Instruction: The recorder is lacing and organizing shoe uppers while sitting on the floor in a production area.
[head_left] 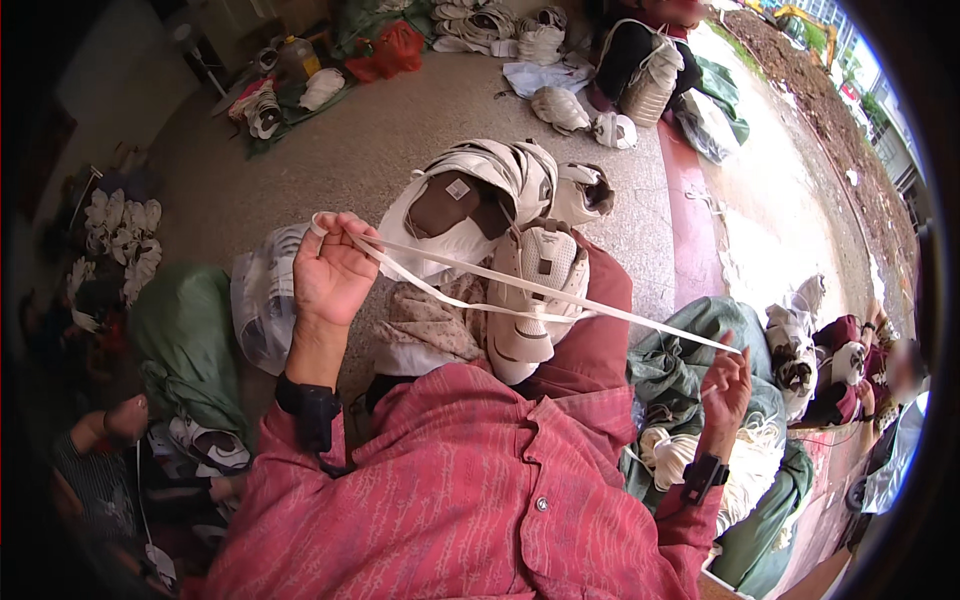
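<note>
So, we pinch the white shoelace point(640, 319) with our left hand point(335, 265) and right hand point(728, 380), but the cream sneaker point(540, 258) below looks mostly unlaced.

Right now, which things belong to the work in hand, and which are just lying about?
In the work:
Long, flat white lace, stretched between left hand and right hand
Beige mesh shoe, beneath the lace

Apparently just lying about:
Bulky green cloth sack, at left
Crumpled red plastic bag, farther off
</note>
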